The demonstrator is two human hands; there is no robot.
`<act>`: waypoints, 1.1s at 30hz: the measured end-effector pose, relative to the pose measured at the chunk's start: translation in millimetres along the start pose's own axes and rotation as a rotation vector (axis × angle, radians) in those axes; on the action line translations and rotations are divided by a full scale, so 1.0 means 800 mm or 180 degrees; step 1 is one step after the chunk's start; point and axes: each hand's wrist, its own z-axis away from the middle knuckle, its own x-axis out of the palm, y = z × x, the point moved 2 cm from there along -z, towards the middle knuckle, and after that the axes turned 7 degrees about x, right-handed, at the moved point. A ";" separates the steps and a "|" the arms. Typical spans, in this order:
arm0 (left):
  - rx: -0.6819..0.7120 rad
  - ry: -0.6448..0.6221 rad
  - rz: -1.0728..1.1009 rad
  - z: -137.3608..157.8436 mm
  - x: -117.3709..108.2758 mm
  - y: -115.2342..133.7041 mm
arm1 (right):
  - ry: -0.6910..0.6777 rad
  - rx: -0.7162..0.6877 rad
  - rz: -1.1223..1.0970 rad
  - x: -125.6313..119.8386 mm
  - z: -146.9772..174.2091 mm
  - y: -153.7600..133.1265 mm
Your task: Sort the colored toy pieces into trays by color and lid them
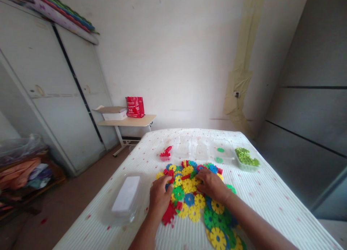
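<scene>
A pile of snowflake-shaped plastic discs [187,185] in yellow, green, blue and red lies in the middle of the table. My left hand [160,195] rests at the pile's left side, thumb and forefinger apart, with a blue piece showing in the gap. From the right, my right hand [213,184] reaches over the pile, palm down and fingers bent. A tilted green piece [193,175] sits at its fingertips; whether they touch it I cannot tell. Below the left hand are large red pieces [169,214]. Larger green discs [218,220] spread under the right forearm.
Clear tubs stand along the far side: one with red pieces [166,154], others with a few green discs [220,150]. A tub of light green pieces [246,157] is at right. A clear container with a white block [126,194] sits at left. Behind stands a small table [141,120].
</scene>
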 end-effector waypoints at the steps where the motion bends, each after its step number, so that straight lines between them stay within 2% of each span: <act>1: -0.0007 -0.0009 0.0003 0.000 0.000 0.000 | 0.0019 -0.0053 0.0028 0.000 0.001 -0.001; 5: -0.0043 -0.0029 0.0005 0.001 0.000 0.000 | 0.0136 -0.0164 0.0093 -0.001 0.001 -0.003; 17: -0.0039 0.0008 0.0083 0.000 -0.001 0.003 | 0.0611 0.0079 0.0235 0.013 -0.010 0.013; 23: -0.0045 0.0038 0.0052 0.001 -0.002 0.004 | 0.0576 0.0103 0.0064 0.015 -0.011 0.019; 33: -0.0051 0.0045 0.0081 0.001 -0.005 0.007 | 0.0362 0.0310 -0.0764 0.013 -0.005 0.022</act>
